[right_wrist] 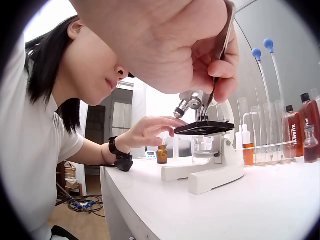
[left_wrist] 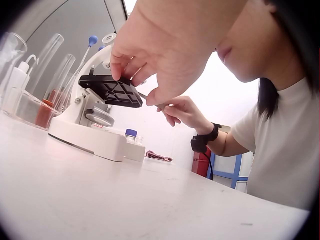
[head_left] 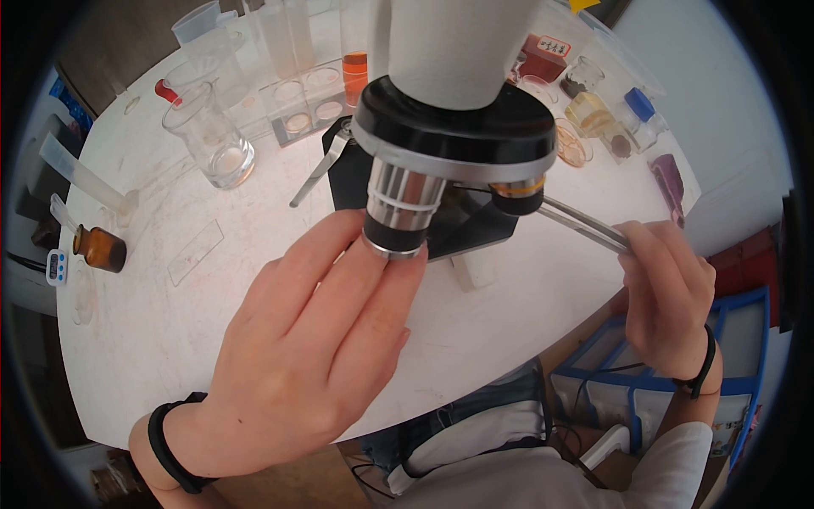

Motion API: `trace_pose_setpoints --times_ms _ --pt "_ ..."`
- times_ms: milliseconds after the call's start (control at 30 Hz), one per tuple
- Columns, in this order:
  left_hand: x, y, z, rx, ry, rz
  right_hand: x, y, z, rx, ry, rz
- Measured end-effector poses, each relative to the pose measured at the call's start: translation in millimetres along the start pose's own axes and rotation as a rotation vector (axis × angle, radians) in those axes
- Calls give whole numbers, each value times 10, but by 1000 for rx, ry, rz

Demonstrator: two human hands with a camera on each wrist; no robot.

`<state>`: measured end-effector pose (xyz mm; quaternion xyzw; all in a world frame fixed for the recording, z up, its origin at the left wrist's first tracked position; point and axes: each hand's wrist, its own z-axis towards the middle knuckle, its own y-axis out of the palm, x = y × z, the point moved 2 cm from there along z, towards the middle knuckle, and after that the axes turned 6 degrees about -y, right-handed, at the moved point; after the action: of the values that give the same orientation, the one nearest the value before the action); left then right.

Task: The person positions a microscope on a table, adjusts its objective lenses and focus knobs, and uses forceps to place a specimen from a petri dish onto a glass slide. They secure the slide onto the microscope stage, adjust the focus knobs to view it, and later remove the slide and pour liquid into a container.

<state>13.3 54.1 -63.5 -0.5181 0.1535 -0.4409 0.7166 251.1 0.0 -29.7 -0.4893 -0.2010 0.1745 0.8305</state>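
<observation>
A white microscope (head_left: pixel 458 51) stands on the table, its silver objective (head_left: pixel 403 199) pointing down over the black stage (right_wrist: pixel 202 128). Nearly straight fingers of my left hand (head_left: pixel 301 356) rest at the stage's near left edge, and in the head view they overlap the objective's lower end. From the right, my right hand (head_left: pixel 670 305) pinches metal tweezers (head_left: pixel 585 227) between thumb and fingers. In the right wrist view the tweezers' tips reach down to the stage beside the objectives. Whatever lies between the tips is hidden in the head view. A metal stage clip (head_left: pixel 318 174) sticks out to the left.
A flat glass slide (head_left: pixel 197 250) lies left of the microscope, near an amber bottle (head_left: pixel 100 248) and a glass beaker (head_left: pixel 212 144). Behind stands a clear rack (head_left: pixel 297 106) with tubes, one holding orange liquid (head_left: pixel 355 81). Small dishes (head_left: pixel 572 144) and a blue-capped bottle (head_left: pixel 644 114) are at right.
</observation>
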Motion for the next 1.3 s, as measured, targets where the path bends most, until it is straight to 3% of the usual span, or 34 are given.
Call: trace_pose_setpoints --times_ms 133,267,367,400,500,667,967,1133,1300 --pt "-34 -12 -10 -6 -4 -44 76 -14 -71 57 30 27" --pt "-84 -58 6 -16 -4 -61 314 -49 -230 71 209 58" --pt "-161 -69 20 12 -38 -39 662 -69 -351 73 386 4" --pt "-158 -76 27 14 -9 -41 829 -64 -386 84 406 -15" --pt "-201 -76 14 -12 -140 -68 1319 -3 -426 174 390 -138" --pt "-209 -92 35 4 -141 -24 1776 239 -369 65 487 -108" --pt "-194 -90 51 9 -129 29 1935 642 -292 60 584 -44" --pt "-213 -83 22 17 -126 50 1747 720 -287 93 532 46" --pt "-191 -100 99 21 -32 39 1581 644 -318 -87 562 18"
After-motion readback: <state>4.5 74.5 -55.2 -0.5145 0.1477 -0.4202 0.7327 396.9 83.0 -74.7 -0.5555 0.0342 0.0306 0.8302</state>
